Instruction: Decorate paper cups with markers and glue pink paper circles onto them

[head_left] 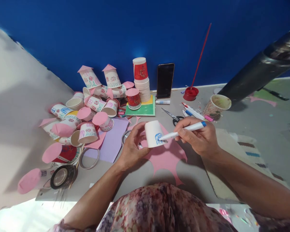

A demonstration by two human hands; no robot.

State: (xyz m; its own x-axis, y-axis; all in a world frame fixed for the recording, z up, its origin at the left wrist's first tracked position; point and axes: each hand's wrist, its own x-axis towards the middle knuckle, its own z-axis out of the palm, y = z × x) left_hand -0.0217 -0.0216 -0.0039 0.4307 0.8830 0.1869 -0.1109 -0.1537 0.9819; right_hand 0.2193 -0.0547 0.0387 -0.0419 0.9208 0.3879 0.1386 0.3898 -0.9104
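My left hand (134, 146) is wrapped round a white paper cup (152, 130), which is tilted over the middle of the table. Blue lines forming an arched shape are drawn on the cup's right side. In my right hand (199, 137) is a white marker (187, 129) with a blue end, its tip at the blue drawing. Beneath the cup lies a cut pink paper sheet (165, 158) with curved edges. Scissors (175, 118) with black handles rest just beyond my right hand.
Decorated cups with pink tops (87, 132) are piled at the left, near tape rolls (60, 177). Stacked cups (143, 88) and a phone (165, 80) stand at the back. Right of them are more markers (194, 112), a patterned cup (216, 106) and a dark cylinder (253, 71).
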